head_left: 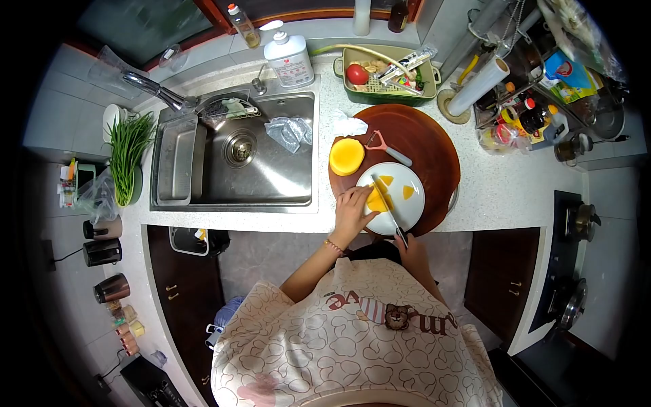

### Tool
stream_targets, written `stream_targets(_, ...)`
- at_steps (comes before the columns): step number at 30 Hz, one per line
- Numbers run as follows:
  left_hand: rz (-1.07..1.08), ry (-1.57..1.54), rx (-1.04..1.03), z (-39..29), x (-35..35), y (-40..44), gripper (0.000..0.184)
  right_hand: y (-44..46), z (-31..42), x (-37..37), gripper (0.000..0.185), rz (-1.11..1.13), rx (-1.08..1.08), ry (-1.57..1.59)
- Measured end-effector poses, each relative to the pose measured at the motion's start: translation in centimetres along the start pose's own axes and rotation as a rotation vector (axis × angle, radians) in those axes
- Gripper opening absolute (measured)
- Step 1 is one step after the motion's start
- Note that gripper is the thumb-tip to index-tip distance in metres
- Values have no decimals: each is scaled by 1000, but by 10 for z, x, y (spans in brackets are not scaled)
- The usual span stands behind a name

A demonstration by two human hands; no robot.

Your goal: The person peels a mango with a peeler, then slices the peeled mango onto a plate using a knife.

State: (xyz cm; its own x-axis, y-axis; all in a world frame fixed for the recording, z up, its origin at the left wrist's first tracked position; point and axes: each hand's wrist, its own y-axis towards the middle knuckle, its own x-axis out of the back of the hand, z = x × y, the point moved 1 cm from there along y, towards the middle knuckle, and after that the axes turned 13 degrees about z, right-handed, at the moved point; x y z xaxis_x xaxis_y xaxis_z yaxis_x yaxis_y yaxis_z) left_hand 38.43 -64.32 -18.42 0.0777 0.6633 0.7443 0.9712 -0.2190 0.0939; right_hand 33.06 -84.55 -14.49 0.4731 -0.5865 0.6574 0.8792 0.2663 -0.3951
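A white plate [411, 217] rests on the round brown cutting board [437, 152]. On the plate, my left hand [352, 207] has its fingertips on a yellow piece [377, 200], holding it at the plate's left side. My right hand [412, 252] is closed around the handle of a knife [389, 203], whose blade lies across the plate against the yellow piece. Small yellow pieces [408, 192] lie farther right and at the top of the plate. Behind the plate are a round yellow block [346, 157] and a peeler [393, 150] with a pale handle.
To the left is a steel sink [271, 180] with a plastic bag [289, 133] in it. A green basket [428, 98] of food stands behind the board. Green stalks [129, 156] stand left of the sink. Bottles and a film roll [480, 87] stand at the right back.
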Motion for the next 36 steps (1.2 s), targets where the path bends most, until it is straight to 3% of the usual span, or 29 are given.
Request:
stream_targets(19,-73,11,32,-8,-6,-4,68,-15,16,10,43,41,-159,-14)
stream_targets(28,-86,-1,47,-9,-8,-4,68,-33,40,44,39,121,-126,71)
stream_targets(36,-94,7,37,-12,-8,-4,69,-50,48,69,45,215,-275,34)
